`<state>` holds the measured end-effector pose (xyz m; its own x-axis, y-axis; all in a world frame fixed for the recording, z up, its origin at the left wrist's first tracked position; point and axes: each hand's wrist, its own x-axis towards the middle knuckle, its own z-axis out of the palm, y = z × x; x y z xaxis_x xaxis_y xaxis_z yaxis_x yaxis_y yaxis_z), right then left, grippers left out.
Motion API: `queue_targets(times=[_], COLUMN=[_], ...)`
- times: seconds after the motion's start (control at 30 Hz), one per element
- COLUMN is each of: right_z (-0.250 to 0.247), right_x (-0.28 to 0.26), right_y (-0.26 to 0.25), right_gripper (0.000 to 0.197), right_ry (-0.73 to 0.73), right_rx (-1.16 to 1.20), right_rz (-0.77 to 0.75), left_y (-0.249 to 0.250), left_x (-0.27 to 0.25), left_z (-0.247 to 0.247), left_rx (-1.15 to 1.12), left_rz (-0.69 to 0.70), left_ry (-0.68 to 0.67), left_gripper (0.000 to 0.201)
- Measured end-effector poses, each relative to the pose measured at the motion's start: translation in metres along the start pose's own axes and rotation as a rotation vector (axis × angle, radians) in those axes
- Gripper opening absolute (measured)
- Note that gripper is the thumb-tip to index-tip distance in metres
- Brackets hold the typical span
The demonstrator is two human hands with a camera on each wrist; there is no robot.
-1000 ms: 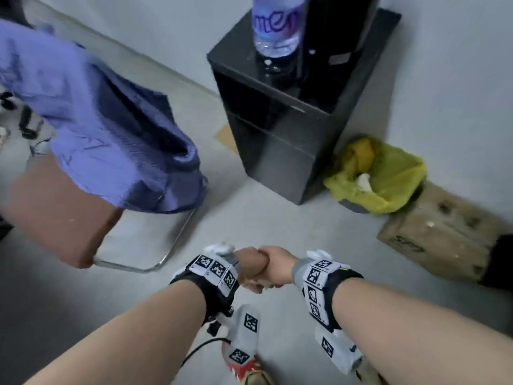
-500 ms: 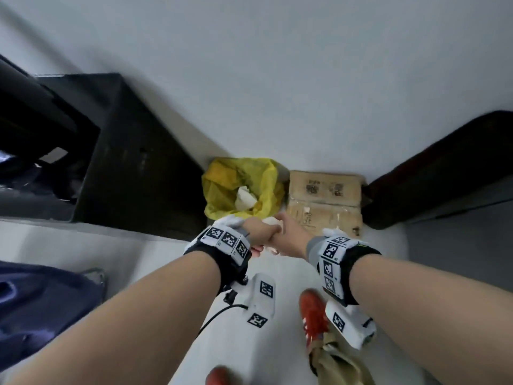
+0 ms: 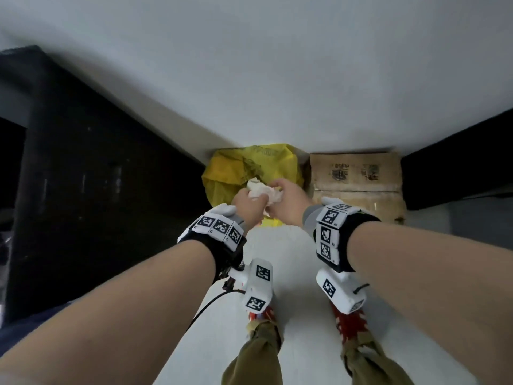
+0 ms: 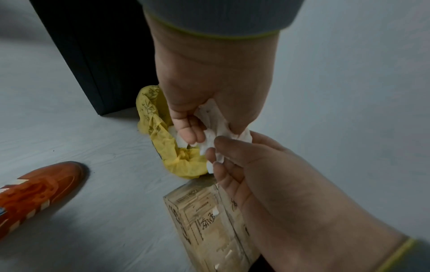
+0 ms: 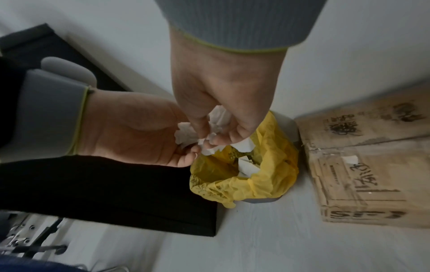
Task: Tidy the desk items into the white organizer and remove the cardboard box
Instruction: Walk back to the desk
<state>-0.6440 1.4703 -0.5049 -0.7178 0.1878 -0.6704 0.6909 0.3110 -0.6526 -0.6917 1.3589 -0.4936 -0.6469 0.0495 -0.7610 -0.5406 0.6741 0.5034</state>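
Note:
Both hands hold a crumpled wad of white paper (image 3: pixel 261 191) over a small bin lined with a yellow bag (image 3: pixel 236 168). My left hand (image 3: pixel 247 202) pinches the paper (image 4: pixel 215 119) from the left, and my right hand (image 3: pixel 287 201) pinches it (image 5: pixel 186 134) from the right. In the right wrist view the right hand (image 5: pixel 221 88) hangs just above the bag's mouth (image 5: pixel 267 180), where more white scraps lie inside. A taped cardboard box (image 3: pixel 358 173) with black markings sits on the floor against the wall, right of the bin. The white organizer is not in view.
A black cabinet (image 3: pixel 97 190) stands left of the bin, and a dark piece of furniture (image 3: pixel 458 162) stands right of the box. My orange shoes (image 4: pixel 35 189) are on the pale floor (image 3: pixel 291 273) in front of the bin. A white wall (image 3: pixel 249 65) is behind.
The view has swung and closed in on the bin. My joined hands have moved forward over the yellow bag, and the white paper now shows between them.

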Motion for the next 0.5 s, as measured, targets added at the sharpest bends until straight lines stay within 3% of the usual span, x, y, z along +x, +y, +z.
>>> queue_targets(times=[0.17,0.27,0.37,0.5], right_z=[0.011,0.008,0.000,-0.009], right_x=[0.034,0.043,0.045,0.040], right_y=[0.000,-0.005,-0.007,-0.007], right_gripper=[0.049,0.063,0.083,0.087], right_ry=[0.059,0.039,0.024,0.050], right_rx=[-0.008,-0.065,-0.143,-0.155], right_rz=[-0.004,-0.010,0.043,0.084], left_y=[-0.001,0.002,-0.002,-0.007], left_x=[0.030,0.044,0.063,0.068], left_z=[-0.002,-0.006,-0.008,-0.021], left_rx=[0.021,0.017,-0.025,0.055], left_rz=[0.023,-0.014,-0.124,-0.240], left_ry=[-0.012,-0.001,0.103,0.143], left_gripper=[0.036,0.041,0.061,0.057])
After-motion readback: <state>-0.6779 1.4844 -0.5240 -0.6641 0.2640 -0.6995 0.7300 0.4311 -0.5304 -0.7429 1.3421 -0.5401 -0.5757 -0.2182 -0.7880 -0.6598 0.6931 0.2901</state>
